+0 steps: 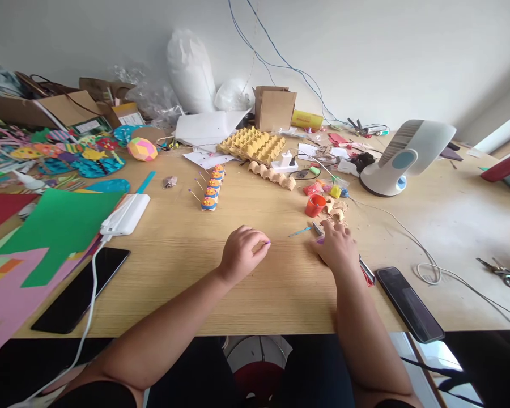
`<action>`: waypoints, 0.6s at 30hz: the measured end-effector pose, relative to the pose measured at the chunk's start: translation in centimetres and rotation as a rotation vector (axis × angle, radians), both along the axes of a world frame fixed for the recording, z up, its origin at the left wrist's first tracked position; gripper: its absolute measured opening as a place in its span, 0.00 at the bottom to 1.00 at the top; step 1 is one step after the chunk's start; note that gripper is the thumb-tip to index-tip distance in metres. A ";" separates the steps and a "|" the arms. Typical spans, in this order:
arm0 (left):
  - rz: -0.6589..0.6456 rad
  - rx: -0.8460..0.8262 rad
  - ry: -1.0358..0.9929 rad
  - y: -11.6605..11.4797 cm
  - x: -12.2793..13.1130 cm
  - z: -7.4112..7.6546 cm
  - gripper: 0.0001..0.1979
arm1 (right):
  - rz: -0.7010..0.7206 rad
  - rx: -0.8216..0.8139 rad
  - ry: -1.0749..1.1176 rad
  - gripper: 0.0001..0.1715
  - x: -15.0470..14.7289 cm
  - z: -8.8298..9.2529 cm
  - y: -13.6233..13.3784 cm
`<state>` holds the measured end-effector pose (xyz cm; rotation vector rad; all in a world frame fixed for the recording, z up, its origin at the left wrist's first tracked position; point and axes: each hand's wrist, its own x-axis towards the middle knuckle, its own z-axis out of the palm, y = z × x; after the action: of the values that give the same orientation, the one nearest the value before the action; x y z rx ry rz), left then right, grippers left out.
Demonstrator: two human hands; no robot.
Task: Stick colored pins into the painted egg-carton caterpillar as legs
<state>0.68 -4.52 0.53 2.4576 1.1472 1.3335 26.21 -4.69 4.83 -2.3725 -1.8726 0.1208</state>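
Note:
My left hand [243,253] is above the middle of the table, thumb and forefinger pinched on a small purple piece [268,242]. My right hand [338,247] reaches down over tools near the red cup [315,205]; something purple [320,240] shows at its fingertips, and whether it is gripped is hidden. Beside those fingers lie a blade tip [317,228] and a thin blue stick [300,232]. A cutter [366,270] pokes out from under the right wrist. Farther back stands a row of painted egg-carton cups [213,188] with thin purple-tipped sticks at its left side.
Yellow egg cartons [253,145], a power strip [284,163] and a white fan [403,158] stand at the back. Coloured paper [59,221], a white power bank [126,215] and a dark phone [81,290] lie left. Another phone [409,304] and keys [502,272] lie right.

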 end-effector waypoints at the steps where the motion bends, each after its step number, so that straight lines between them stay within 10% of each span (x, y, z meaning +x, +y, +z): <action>1: -0.004 -0.007 0.000 0.0 0.0 0.0 0.04 | 0.000 -0.050 -0.009 0.36 0.1 -0.1 0.0; 8: 0.033 0.035 0.021 0.0 -0.1 -0.1 0.08 | 0.073 0.017 0.076 0.29 -0.1 -1.0 0.5; 18: -0.020 -0.127 -0.144 0.1 0.1 0.1 0.07 | 0.681 0.262 0.876 0.24 -4.2 -2.1 0.5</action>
<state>0.78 -4.45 0.65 2.2401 1.1334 1.3622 21.96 -4.20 2.76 -1.1089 -1.9155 0.7638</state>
